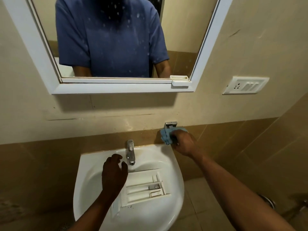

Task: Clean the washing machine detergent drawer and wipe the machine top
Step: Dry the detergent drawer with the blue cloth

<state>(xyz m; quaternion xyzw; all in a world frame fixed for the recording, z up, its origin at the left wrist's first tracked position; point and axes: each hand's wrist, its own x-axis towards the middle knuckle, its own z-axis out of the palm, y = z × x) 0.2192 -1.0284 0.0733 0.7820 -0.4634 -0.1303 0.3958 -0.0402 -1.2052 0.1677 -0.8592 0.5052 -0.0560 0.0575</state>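
Observation:
The white detergent drawer (145, 189) lies flat in the white wash basin (173, 165), compartments facing up. My left hand (114, 174) hovers over the drawer's left end, just left of the chrome tap (130, 152), fingers loosely curled with nothing in them. My right hand (185, 144) is at the basin's back right corner, shut on a bunched blue cloth (166, 135) right below a chrome wall fitting (170, 124). The washing machine is out of view.
A white-framed mirror (116, 88) hangs above the basin and reflects a person in a blue shirt. A white switch and socket plate (245, 85) sits on the wall at right. Tan tiles cover the lower wall and floor.

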